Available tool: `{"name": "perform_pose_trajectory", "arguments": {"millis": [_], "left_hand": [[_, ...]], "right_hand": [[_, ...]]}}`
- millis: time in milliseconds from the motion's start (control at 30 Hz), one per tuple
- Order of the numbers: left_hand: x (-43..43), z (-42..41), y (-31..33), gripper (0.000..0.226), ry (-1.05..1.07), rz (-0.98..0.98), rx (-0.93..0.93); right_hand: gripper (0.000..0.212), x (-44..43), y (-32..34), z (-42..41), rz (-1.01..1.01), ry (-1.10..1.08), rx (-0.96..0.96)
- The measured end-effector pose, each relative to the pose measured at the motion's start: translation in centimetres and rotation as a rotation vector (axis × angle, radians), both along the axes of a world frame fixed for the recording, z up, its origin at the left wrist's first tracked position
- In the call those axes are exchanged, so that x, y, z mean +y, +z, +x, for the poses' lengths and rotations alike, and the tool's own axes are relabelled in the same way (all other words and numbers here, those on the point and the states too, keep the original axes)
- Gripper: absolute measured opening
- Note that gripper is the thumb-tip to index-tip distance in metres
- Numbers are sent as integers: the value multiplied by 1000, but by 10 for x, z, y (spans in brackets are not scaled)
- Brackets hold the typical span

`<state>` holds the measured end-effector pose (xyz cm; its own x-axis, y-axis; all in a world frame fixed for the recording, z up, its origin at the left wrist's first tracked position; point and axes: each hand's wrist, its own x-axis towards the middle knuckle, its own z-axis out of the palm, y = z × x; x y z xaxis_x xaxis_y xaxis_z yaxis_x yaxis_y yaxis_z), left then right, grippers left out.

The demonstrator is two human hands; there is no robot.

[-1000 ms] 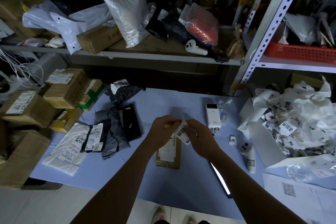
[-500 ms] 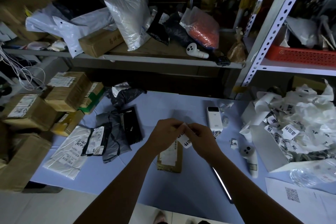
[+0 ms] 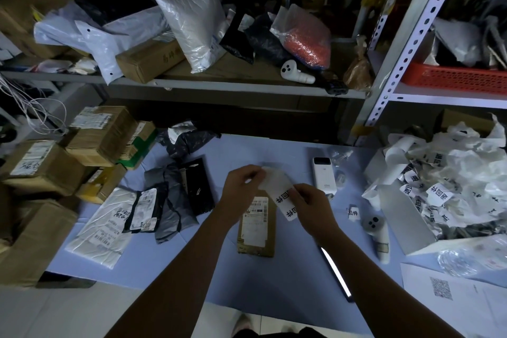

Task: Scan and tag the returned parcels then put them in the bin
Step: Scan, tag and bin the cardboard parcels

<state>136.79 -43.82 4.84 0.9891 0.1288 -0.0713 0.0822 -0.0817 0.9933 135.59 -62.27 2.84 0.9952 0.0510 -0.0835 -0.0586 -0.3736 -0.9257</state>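
Over table (image 3: 274,277), fingers (image 3: 297,195) pinching label (image 3: 285,202)

Two hands are over the table, the left hand (image 3: 241,186) and the right hand (image 3: 311,202), with one printed sticker (image 3: 285,202) between them. One brown parcel (image 3: 256,225) lies under them. Two white handheld scanners: one on the table (image 3: 377,233), one on the shelf (image 3: 296,74). One white power bank (image 3: 324,174). One red basket (image 3: 452,81). One loose sticker (image 3: 353,211) on the table. The cardboard boxes stacked left are too jumbled to count.

Backing (image 3: 270,177) newly peeled off label (image 3: 285,204)
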Motion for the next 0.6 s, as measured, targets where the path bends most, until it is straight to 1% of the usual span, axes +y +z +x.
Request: {"name": "perform_pose_trajectory", "arguments": {"millis": [67,133,200,300,333,400,467,533,600], "left_hand": [[3,0,-1,14,23,19,-19],[5,0,-3,11,37,17,-41],[6,-2,-4,16,33,-15,-47],[8,-4,-4,21,11,-52,-29],[9,-4,-4,23,-5,-75,-22],[10,-5,-2,26,-43,-129,-1],[11,-6,2,31,-78,-177,15],[13,-7,4,35,-111,-219,26],[15,-7,6,37,-156,-264,44]], "right_hand": [[20,-8,-10,0,-63,-74,29],[19,-15,-20,1,-135,-148,51],[20,-18,-26,1,-189,-205,57],[36,-15,-28,-2,-210,-270,39],[38,-12,-26,-2,-195,-275,19],[31,-6,-23,-2,-79,-222,27],[24,1,-16,0,139,-103,135],[25,10,-8,1,387,-1,267],[22,15,-1,1,513,46,313]]}}
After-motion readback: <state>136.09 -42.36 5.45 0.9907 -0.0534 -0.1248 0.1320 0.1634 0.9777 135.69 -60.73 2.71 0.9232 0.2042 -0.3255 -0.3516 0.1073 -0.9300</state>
